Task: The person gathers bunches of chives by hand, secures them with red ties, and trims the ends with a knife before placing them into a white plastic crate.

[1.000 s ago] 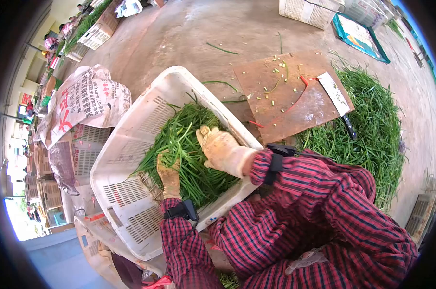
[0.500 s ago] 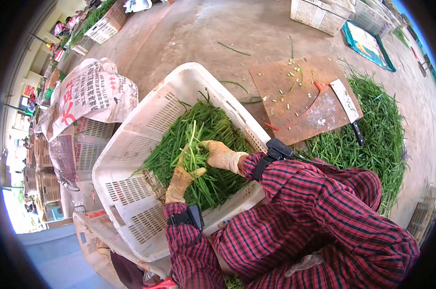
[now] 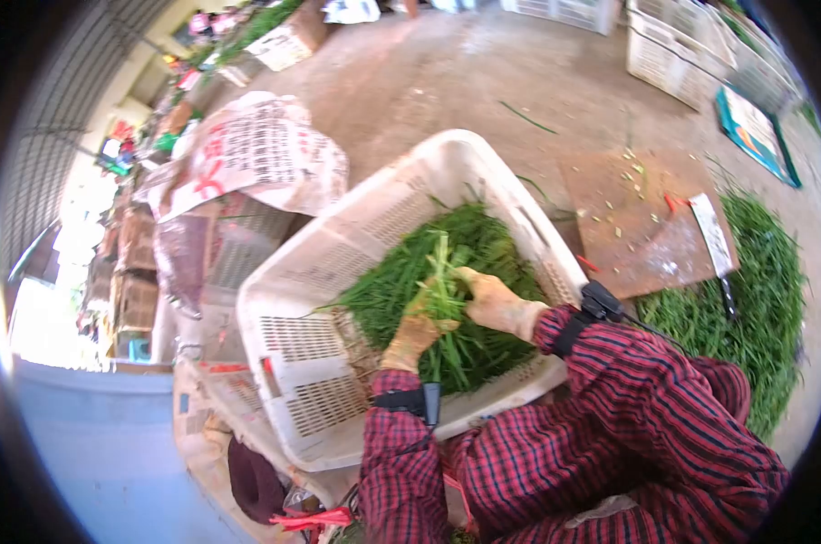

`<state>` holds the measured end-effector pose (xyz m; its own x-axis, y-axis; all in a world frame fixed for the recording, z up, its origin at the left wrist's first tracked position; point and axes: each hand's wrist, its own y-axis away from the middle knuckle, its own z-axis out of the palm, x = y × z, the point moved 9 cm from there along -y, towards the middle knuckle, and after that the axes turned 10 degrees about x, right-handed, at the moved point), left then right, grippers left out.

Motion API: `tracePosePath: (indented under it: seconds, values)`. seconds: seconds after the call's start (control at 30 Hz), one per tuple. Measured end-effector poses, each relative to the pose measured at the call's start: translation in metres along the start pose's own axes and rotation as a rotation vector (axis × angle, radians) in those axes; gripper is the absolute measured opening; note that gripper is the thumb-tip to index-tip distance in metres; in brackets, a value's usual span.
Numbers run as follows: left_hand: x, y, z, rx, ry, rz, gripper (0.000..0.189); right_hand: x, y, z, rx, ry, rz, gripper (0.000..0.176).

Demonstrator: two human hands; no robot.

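Note:
A white plastic basket point(image 3: 315, 376) holds a heap of long green stalks point(image 3: 483, 238). Over the heap, my gloved left hand point(image 3: 414, 334) is closed around a bunch of green stalks point(image 3: 445, 295), whose pale ends point up. My gloved right hand point(image 3: 497, 304) touches the right side of that same bunch, its fingers bent and pressed together; the fingertips are partly hidden, and whatever they pinch is too small to name.
Right of the basket lies a brown board point(image 3: 642, 222) with scraps and a cleaver point(image 3: 711, 234), beside a green heap point(image 3: 764, 299). A printed sack point(image 3: 265, 150) covers crates at left. White crates point(image 3: 673, 59) stand at the back right.
The view has swung, so the basket, board and hands appear farther right. My left hand still grips the bunch, and my right hand remains beside it.

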<state>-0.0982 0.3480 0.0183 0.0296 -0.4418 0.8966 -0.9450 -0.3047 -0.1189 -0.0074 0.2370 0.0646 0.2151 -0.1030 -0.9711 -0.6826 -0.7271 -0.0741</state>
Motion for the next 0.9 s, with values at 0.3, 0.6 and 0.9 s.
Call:
tracePosePath:
  seconds: [0.3, 0.6, 0.9]
  values:
    - [-0.017, -0.003, 0.0, 0.047, 0.31, -0.136, 0.076, -0.006, -0.002, 0.002, -0.034, -0.004, -0.189, 0.05]
    - [-0.02, -0.005, -0.005, 0.111, 0.692, -0.1, 0.054, -0.02, -0.011, -0.014, 0.204, 0.171, -0.276, 0.078]
    - [0.061, 0.039, -0.126, 0.564, 0.039, -0.031, 0.044, 0.126, 0.05, 0.032, -0.823, 1.0, 0.13, 0.058]
